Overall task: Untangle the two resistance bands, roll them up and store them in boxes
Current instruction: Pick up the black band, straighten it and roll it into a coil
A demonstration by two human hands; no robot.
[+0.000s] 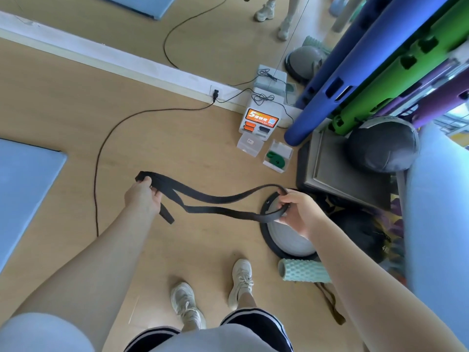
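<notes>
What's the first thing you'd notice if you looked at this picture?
A long black resistance band stretched between the left hand and the right hand, above the wooden floor. Next, the bright rolled mats, blue, green and purple, leaning at the upper right. Below them, a green band already sits in a clear box on the floor.

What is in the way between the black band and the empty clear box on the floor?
Nothing visible. The black resistance band hangs between the left hand and right hand; bare wooden floor leads to the empty clear plastic box.
</notes>
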